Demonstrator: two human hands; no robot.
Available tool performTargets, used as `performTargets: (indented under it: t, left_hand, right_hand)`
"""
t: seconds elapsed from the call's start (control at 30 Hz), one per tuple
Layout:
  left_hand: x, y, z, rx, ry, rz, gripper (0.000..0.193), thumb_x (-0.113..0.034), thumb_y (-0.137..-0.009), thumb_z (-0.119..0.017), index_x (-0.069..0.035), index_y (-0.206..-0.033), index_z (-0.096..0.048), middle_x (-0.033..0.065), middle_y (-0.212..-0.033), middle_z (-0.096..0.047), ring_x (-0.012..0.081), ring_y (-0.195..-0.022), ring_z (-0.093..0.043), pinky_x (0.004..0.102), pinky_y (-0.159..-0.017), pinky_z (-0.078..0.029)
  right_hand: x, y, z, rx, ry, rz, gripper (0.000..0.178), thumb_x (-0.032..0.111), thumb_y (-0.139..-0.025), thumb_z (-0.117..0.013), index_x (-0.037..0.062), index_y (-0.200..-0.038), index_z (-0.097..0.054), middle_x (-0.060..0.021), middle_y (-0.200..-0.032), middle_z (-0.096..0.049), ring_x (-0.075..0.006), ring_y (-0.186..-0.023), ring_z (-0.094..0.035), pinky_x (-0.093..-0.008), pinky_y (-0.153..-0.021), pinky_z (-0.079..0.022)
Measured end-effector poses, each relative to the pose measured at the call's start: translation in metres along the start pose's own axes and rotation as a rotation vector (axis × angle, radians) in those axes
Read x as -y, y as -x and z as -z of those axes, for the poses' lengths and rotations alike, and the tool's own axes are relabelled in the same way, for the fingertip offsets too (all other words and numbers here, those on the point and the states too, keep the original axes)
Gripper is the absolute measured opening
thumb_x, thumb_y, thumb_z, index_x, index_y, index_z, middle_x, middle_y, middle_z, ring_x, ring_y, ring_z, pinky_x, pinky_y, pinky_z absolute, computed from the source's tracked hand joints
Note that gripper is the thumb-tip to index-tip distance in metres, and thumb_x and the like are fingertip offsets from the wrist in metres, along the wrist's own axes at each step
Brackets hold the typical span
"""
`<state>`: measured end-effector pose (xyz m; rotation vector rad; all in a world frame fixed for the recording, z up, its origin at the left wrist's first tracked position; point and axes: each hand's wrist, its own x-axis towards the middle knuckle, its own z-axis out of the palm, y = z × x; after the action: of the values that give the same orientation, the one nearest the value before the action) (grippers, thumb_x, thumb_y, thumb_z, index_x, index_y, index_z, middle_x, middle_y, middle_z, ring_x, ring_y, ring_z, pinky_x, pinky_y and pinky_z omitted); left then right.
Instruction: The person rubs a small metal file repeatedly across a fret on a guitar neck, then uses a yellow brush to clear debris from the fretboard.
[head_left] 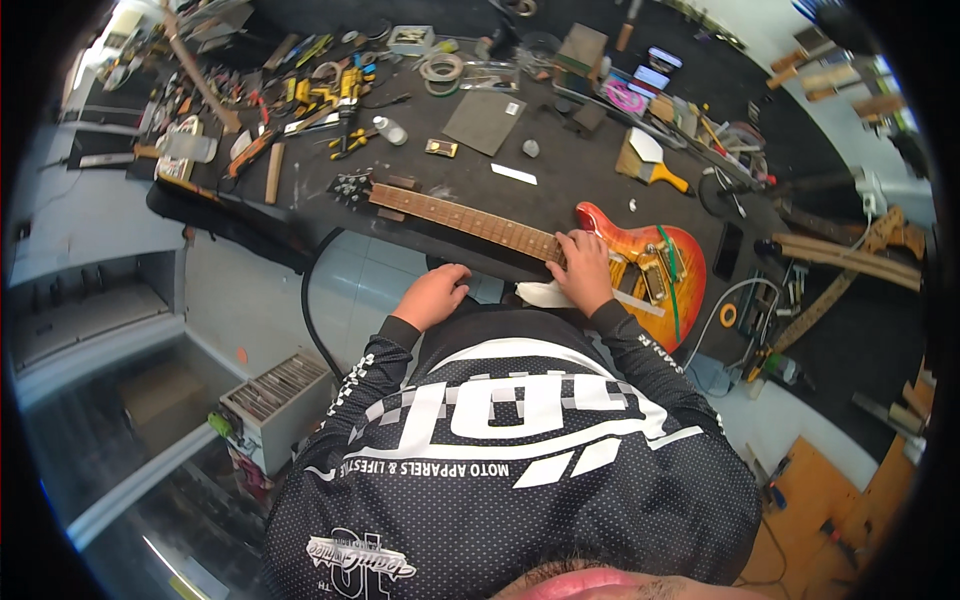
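An electric guitar with a red-to-yellow sunburst body (pixel 690 262) lies face up on the dark workbench. Its fretboard (pixel 470 220) runs left to a black headstock (pixel 350 187) with tuners. Green tape (pixel 672 265) crosses the body. My right hand (pixel 587 268) lies on the fretboard's body end, fingers stretched out. Beside that hand, at the bench edge, is a white cloth (pixel 540 294); whether the palm touches it I cannot tell. My left hand (pixel 433 295) hovers off the near edge, apart from the guitar, holding nothing, its fingers loosely bent and slightly spread.
Brown blocks (pixel 392 214) sit by the neck. Behind it are a pickup-like part (pixel 441 147), a white strip (pixel 514 174), a grey sheet (pixel 484 122), a small bottle (pixel 390 130) and a yellow-handled brush (pixel 668 177). Tools crowd the far left. A white cable (pixel 735 290) curves beside the body.
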<state>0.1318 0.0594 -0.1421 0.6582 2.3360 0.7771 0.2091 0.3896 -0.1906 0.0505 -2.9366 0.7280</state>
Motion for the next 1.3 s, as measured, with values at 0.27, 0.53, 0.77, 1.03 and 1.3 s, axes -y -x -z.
performTargets:
  t: [0.27,0.53,0.77,1.03,1.3]
  left_hand:
    - [0.018,0.023,0.017,-0.067,-0.004,0.083,0.031,-0.017,-0.104,-0.07,-0.003,-0.131,-0.071,0.0177,-0.129,-0.075,0.0395,-0.119,-0.072,0.0472,-0.103,-0.058]
    - [0.046,0.05,0.034,-0.163,0.08,0.163,0.027,-0.018,-0.103,-0.069,-0.004,-0.126,-0.072,0.0176,-0.12,-0.075,0.0399,-0.116,-0.072,0.0497,-0.1,-0.057]
    - [0.099,0.04,0.072,-0.091,0.13,0.169,0.031,-0.018,-0.104,-0.071,-0.002,-0.131,-0.071,0.0177,-0.127,-0.075,0.0365,-0.116,-0.073,0.0464,-0.102,-0.058]
    - [0.176,0.007,0.147,-0.059,0.165,0.12,0.032,-0.019,-0.104,-0.069,-0.004,-0.132,-0.07,0.0164,-0.127,-0.074,0.0359,-0.117,-0.073,0.0469,-0.101,-0.057]
    - [0.237,-0.013,0.193,-0.089,0.141,0.027,0.03,-0.018,-0.105,-0.069,-0.003,-0.13,-0.071,0.015,-0.125,-0.074,0.0344,-0.114,-0.074,0.0465,-0.099,-0.059]
  right_hand:
    - [0.01,-0.05,-0.012,0.008,-0.174,-0.066,0.041,0.021,-0.094,-0.079,0.0043,-0.131,-0.071,-0.0145,-0.126,-0.067,-0.0378,-0.124,-0.062,-0.0505,-0.107,-0.049]
    - [0.037,-0.197,-0.103,0.268,-1.044,-0.674,0.059,0.02,-0.107,-0.068,0.0041,-0.162,-0.052,-0.0161,-0.14,-0.066,-0.0259,-0.123,-0.067,-0.0408,-0.095,-0.058]
    - [0.044,-0.254,-0.122,0.134,-1.299,-1.056,0.065,0.019,-0.109,-0.067,0.0034,-0.167,-0.044,-0.0132,-0.146,-0.062,-0.024,-0.119,-0.064,-0.0408,-0.097,-0.056]
    - [0.094,-0.288,-0.082,-0.253,-0.893,-0.574,0.036,0.012,-0.109,-0.068,-0.001,-0.143,-0.068,-0.0094,-0.126,-0.07,-0.0186,-0.109,-0.067,-0.0329,-0.096,-0.054]
    - [0.183,-0.336,-0.015,-0.525,-0.334,-0.207,0.016,0.015,-0.109,-0.072,0.0015,-0.118,-0.073,-0.0076,-0.115,-0.063,-0.0186,-0.102,-0.062,-0.0326,-0.09,-0.052]
